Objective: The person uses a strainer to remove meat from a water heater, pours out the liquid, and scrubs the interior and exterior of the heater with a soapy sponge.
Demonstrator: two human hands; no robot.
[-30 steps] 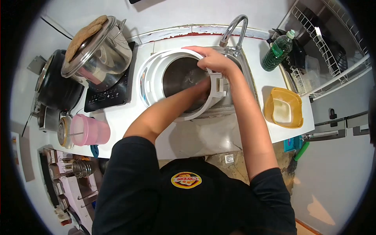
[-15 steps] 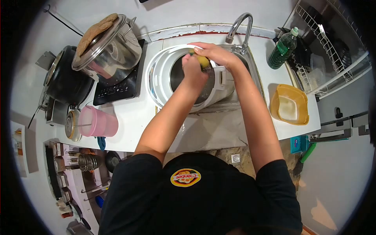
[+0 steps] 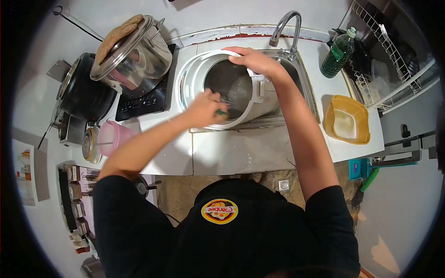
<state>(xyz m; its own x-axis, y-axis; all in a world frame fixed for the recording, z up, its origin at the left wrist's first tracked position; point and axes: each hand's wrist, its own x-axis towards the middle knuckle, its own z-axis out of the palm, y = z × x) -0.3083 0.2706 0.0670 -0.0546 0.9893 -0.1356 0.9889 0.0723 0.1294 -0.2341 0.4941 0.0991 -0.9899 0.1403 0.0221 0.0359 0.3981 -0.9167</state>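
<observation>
A white round appliance body with a dark inner cavity lies tilted over the sink, its opening towards me. My left hand, slightly blurred, is at the near lower edge of the opening, its fingers closed round a green and yellow sponge. My right hand grips the far upper rim, thumb on the inner side and fingers over the edge. Wet streaks and some foam show inside the cavity.
The faucet arches behind the sink. At right are a green bottle, a yellow tub and a dish rack. At left stand a steel pot on a cooktop, a black pot and a pink pitcher.
My left hand has moved with the sponge from the upper rim near my right hand down to the lower edge of the opening. My right hand remains on the rim.
</observation>
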